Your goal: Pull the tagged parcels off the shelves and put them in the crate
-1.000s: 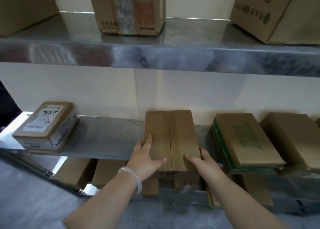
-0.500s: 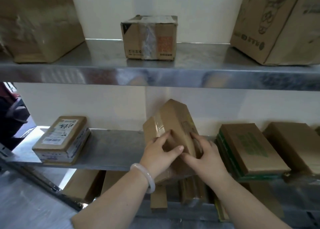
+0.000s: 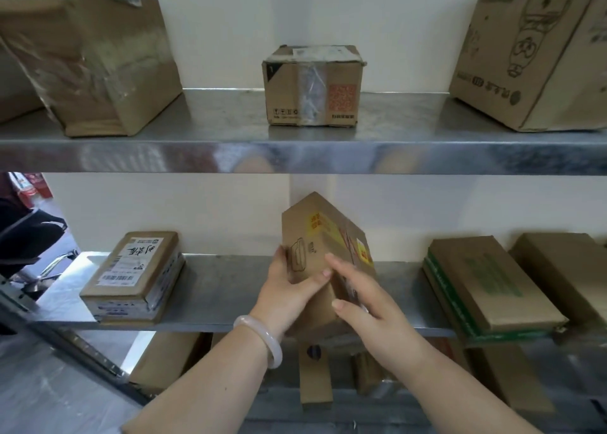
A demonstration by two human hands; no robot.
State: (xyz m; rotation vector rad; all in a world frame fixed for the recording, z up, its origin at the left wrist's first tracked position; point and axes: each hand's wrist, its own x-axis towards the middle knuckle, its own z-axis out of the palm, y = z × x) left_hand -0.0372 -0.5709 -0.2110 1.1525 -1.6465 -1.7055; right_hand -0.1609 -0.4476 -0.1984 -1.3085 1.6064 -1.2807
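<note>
Holding tilted parcel [image 3: 317,236]: left grip [image 3: 285,297] clamped on, right grip [image 3: 372,309] flat against; labelled box [image 3: 131,276], green-edged box [image 3: 486,286] flanking.

Left grip [image 3: 289,290] curled round the parcel [image 3: 317,236], right grip [image 3: 372,309] flat against it, fingers straight.
</note>
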